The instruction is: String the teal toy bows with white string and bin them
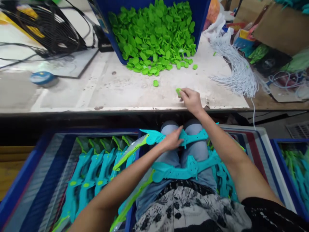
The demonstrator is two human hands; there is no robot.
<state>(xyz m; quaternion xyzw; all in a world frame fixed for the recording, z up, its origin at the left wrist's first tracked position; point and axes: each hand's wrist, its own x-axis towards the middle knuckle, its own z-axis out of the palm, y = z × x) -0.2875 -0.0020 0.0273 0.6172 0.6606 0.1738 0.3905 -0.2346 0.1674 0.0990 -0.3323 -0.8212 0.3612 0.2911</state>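
My right hand is over the front part of the table, pinching a small bright green plastic piece between thumb and fingertips. Across my knees lies a turquoise plastic toy bow with a lime green limb at its left end. My left hand grips it near the middle, with the palm side hidden. A second turquoise toy bow rests across my lap, nearer my body, and touches neither hand. One loose green piece sits on the table left of my right hand.
A blue bin tipped toward me spills many green pieces onto the table. White cords lie to the right; a black fan and blue round tin are left. Crates with turquoise bows flank my legs.
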